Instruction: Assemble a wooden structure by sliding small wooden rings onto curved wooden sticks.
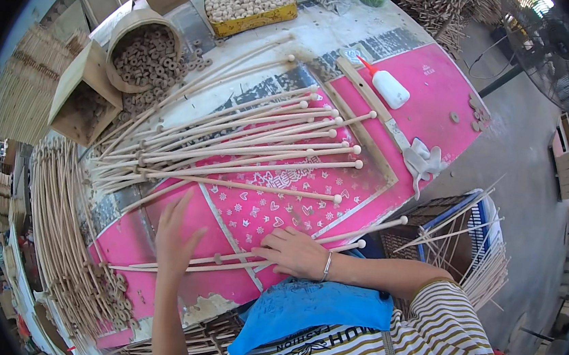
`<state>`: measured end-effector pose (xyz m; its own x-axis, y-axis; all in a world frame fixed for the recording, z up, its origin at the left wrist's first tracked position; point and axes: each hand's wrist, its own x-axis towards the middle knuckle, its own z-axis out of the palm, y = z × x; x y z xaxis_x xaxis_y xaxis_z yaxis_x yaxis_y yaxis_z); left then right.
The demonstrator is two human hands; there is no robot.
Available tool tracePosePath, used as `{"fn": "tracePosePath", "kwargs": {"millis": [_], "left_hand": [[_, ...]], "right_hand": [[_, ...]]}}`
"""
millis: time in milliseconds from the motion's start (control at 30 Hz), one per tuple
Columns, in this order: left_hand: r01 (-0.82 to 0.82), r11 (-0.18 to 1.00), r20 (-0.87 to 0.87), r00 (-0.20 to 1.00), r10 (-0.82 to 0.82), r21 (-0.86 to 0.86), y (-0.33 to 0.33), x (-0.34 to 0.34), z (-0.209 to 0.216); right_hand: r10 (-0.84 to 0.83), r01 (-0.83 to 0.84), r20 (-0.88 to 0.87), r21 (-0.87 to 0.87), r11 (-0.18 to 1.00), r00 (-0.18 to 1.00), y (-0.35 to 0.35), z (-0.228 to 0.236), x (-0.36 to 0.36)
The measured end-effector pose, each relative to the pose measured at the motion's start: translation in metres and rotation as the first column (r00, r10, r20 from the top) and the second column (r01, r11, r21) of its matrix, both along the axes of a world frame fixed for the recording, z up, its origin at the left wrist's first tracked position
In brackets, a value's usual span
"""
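Ball-ended wooden sticks (228,266), two of them side by side along the near part of the pink worktop (221,232), with round knobs off to the right. Across both, right hand (293,252) laid palm down, fingers pointing left, a bracelet (326,267) at the wrist; cannot tell whether that grip is closed around the sticks or only resting on top. Farther left, left hand (179,236) raised over the same pair, fingers spread and thumb apart, grip released; cannot tell whether touching the wood below.

Just beyond, a fanned pile of similar sticks (212,150), mostly with ball ends to the right. At far left, a row of long rods (64,225) beside many small wooden rings. Behind the pile, a round tub (150,17) tipped on its side, spilling brown rings (142,54) onto the worktop, and near the back edge a yellow box (258,26) full of pale beads. Toward the right, a white bottle (390,92) with a red tip, lying near a wooden strip, then a crumpled white glove (423,162). Beside the worktop, a blue basket (477,223) with loose thin sticks. Close to the body, a blue apron (313,310) over a striped shirt.
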<state>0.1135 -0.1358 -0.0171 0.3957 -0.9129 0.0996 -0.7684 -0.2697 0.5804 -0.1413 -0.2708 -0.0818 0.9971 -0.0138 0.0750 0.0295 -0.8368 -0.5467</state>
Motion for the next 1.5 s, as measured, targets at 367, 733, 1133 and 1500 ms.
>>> {"fn": "tracePosePath", "kwargs": {"millis": [367, 733, 1133, 1500], "left_hand": [[0.251, 0.943, 0.401, 0.858, -0.320, 0.217, -0.139, 0.073, -0.034], [0.158, 0.966, 0.372, 0.900, -0.226, 0.204, -0.173, 0.091, -0.030], [0.236, 0.886, 0.351, 0.853, -0.386, 0.399, -0.168, 0.124, -0.017], [0.182, 0.921, 0.189, 0.948, -0.258, 0.346, -0.132, 0.094, -0.004]], "right_hand": [[-0.060, 0.067, 0.139, -0.040, 0.997, 0.988, 0.001, -0.010, 0.033], [-0.168, 0.213, 0.380, -0.079, 0.974, 0.910, -0.056, -0.027, 0.107], [-0.239, 0.240, 0.292, 0.034, 0.970, 0.926, -0.049, -0.036, 0.087], [-0.331, 0.324, 0.397, 0.087, 0.942, 0.856, -0.037, -0.066, 0.118]]}}
